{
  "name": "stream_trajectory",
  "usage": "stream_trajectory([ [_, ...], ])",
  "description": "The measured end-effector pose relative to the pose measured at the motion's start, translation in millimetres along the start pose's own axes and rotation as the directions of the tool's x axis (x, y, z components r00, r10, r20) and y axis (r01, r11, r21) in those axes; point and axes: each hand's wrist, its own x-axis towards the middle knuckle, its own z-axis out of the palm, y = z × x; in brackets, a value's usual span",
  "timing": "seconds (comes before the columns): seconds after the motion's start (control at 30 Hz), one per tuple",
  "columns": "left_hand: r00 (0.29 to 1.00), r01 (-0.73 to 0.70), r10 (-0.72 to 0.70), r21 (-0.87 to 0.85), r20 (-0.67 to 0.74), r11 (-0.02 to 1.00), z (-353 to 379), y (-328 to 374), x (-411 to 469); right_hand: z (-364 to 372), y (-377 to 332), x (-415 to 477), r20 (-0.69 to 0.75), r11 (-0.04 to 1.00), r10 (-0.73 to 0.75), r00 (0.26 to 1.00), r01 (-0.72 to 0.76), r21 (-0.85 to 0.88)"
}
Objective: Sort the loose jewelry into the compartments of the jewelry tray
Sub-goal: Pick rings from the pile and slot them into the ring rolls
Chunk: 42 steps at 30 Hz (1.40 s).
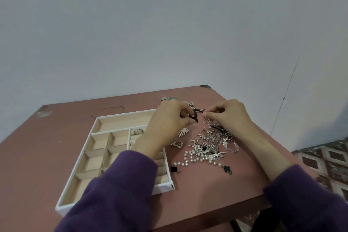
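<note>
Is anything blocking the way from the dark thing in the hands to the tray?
Nothing visible blocks it. The left hand and right hand hold the dark piece just right of the jewelry tray, above its low rim. Only the left forearm covers some compartments.

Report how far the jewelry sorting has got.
Barely started. Done: rings sit in one compartment of the tray; the other visible compartments look empty. In hand: left hand and right hand work a dark piece between them. Left: the tangled pile on the table.
</note>
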Motion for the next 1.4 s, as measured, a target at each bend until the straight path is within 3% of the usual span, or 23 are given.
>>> stream_trajectory([
  [0.13, 0.996, 0.0, 0.003, 0.031, -0.094, 1.0, -37, -11, -23, 0, -14, -12, 0.057, 0.992, -0.002, 0.998, -0.005, 0.123],
  [0.3, 0.982, 0.033, -0.022, 0.055, -0.187, 0.998, -70, -40, -60, 18, -50, -30, 0.16, 0.948, -0.125, 0.979, 0.07, 0.312],
  [0.43, 0.974, 0.039, -0.04, -0.01, -0.224, 0.999, -74, -53, -70, 48, -67, -39, 0.258, 0.945, -0.293, 0.921, 0.238, 0.224],
  [0.6, 0.981, 0.038, -0.04, -0.012, -0.191, 0.999, -70, -57, -72, 63, -67, -42, 0.284, 0.894, -0.447, 0.848, 0.437, 0.101],
  [1.4, 0.988, 0.027, -0.026, 0.008, -0.152, 1.0, -68, -58, -74, 57, -64, -40, 0.396, 0.936, -0.331, 0.857, 0.352, 0.02],
])
